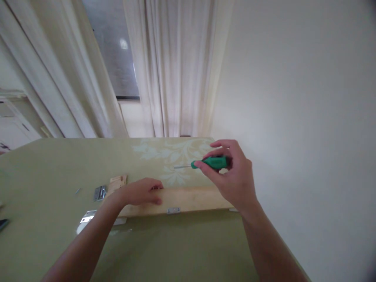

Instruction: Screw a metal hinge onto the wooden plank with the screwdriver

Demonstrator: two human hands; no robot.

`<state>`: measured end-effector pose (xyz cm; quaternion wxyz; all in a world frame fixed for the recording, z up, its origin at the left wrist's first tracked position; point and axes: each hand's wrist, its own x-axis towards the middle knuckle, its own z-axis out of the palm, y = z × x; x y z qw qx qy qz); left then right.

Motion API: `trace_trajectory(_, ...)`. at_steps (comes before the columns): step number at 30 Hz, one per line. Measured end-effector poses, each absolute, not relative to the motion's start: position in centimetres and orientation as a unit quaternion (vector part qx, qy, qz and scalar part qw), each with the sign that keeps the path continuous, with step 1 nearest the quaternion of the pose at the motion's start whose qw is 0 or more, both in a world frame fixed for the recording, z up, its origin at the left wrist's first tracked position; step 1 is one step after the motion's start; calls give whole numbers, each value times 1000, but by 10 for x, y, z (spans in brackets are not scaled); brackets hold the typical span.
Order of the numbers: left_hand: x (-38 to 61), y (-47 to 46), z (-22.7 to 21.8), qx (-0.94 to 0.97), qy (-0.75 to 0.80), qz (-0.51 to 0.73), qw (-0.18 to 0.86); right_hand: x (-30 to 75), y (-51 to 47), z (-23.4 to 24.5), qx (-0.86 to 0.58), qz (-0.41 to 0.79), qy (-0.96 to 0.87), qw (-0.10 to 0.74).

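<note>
A green-handled screwdriver [216, 162] is gripped in my right hand [237, 172], raised over the table. Its thin metal shaft points left, apart from the wood below. My left hand [141, 192] holds a long pale wooden board [190, 197], with the thumb on top and the fingers toward the far edge. A small metal plate [173, 210] sits on the board's near edge. Close to my left wrist are a metal hinge [100, 193], a small wooden piece [118, 181] and another shiny metal plate [88, 216].
A green tablecloth [176, 246] with a pale leaf pattern covers the table. One loose screw [78, 191] lies at the left. Beyond the table hang cream curtains [176, 70] by a window [114, 47]. A white wall [299, 98] borders the right side.
</note>
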<state>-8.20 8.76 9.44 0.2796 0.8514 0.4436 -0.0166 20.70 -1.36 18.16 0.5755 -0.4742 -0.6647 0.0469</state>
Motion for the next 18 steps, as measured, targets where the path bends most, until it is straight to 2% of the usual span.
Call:
trace_trajectory(3,-81,94,90,839,442,-24,315,193,-14,175,-451,55,-663,595)
trace_trajectory(8,-84,96,83,836,419,-2,354,159,2,151,-398,51,-775,488)
trace_trajectory(11,-84,94,82,836,396,18,380,144,9,137,-366,76,-806,459)
trace_trajectory(18,-81,93,87,837,402,3,372,144,8,135,-343,52,-807,478)
